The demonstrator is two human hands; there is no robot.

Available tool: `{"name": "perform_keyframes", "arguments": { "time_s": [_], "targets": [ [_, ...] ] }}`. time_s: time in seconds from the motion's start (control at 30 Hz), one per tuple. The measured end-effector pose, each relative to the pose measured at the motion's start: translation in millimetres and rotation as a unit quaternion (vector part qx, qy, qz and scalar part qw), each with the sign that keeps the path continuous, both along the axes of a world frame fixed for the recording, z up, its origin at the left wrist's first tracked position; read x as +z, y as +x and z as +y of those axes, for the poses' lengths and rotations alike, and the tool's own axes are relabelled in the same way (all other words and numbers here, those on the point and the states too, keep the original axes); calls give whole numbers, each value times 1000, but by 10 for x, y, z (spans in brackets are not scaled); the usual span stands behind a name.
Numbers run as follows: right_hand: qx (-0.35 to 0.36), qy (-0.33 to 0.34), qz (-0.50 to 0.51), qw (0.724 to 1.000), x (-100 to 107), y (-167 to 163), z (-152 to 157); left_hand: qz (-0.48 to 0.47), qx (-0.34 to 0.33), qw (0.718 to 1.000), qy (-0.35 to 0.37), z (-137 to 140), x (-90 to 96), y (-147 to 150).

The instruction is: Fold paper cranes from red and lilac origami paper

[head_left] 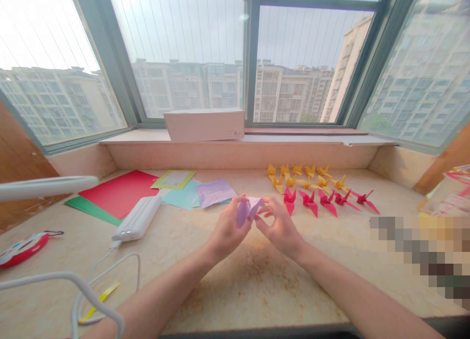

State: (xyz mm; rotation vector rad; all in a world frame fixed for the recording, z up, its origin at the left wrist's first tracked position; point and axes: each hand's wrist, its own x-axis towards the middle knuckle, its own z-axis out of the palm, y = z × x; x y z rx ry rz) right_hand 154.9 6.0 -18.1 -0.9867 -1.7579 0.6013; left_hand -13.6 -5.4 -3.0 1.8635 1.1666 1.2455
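Observation:
Between my hands, above the middle of the stone counter, is a partly folded piece of purple origami paper (pixel 243 213). My left hand (pixel 229 226) grips its left side between thumb and fingers. On the other side, my right hand (pixel 277 224) pinches the paper's right edge with thumb and index finger, the other fingers loosely curled. Just left of the hands lie a creased purple sheet (pixel 215 193) and light blue sheets (pixel 179 196). Beyond my right hand stand rows of yellow paper cranes (pixel 307 183) and a row of red paper cranes (pixel 326 201).
At left, a white power bank (pixel 137 219) with a cable (pixel 138 270) lies beside red paper (pixel 119 192) and green paper (pixel 93 209). A yellow-green packet (pixel 173 179) lies behind. The white box (pixel 204 124) sits on the sill. A clear plastic container (pixel 450 194) is at right.

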Motion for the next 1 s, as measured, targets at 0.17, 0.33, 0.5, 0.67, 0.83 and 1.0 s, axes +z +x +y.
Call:
{"name": "perform_keyframes", "arguments": {
  "time_s": [0.17, 0.33, 0.5, 0.67, 0.83, 1.0],
  "targets": [
    [35, -22, -15, 999, -42, -50, -60, 70, 19, 993, 93, 24, -18, -19],
    [30, -48, 7, 998, -2, -97, -115, 113, 22, 986, 120, 14, 10, -50],
    [27, -29, 19, 999, 33, -101, -120, 76, 31, 992, 95, -2, 36, -40],
    [28, -14, 17, 999, 18, -94, -107, 21, 38, 996, 83, -10, 42, -32],
    [31, 18, 28, 999, 24, -89, -116, 18, 61, 997, 49, -12, 56, -29],
    [19, 56, -1, 998, 30, -101, -130, -1, 64, 998, 30, -3, 49, -26]
  ]
}}
